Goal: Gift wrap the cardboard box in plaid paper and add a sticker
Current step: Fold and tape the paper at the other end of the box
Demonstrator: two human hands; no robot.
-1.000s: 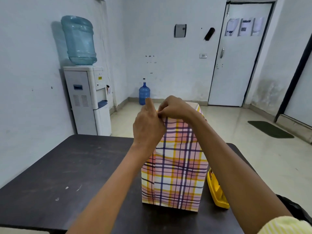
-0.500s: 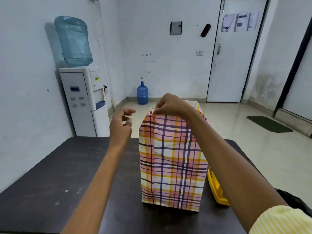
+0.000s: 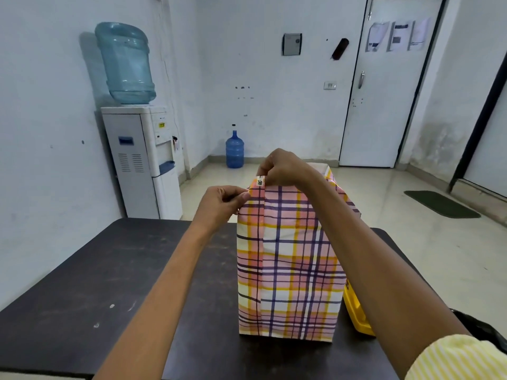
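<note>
box (image 3: 290, 259) x1: in plaid paper (image 3: 301, 234), upright on table (image 3: 109, 283) | sticker (image 3: 259, 182) x1: top of seam | hands x2: right hand (image 3: 285, 168) grip pinches paper's top edge beside sticker; left hand (image 3: 219, 207) grip pinches upper-left edge | yellow object (image 3: 356, 314) x1: behind box | jugs x2: clear jug (image 3: 126, 64), blue jug (image 3: 234, 149)

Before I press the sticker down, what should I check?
1. Box upright on table: ok.
2. Sticker at the top of the seam: ok.
3. Right hand pinches the paper edge beside the sticker: ok.
4. Left hand grip at the left corner: cannot tell.
5. Sticker pressed flat: cannot tell.
6. Top end folded shut: not ok, it stands open.
</note>
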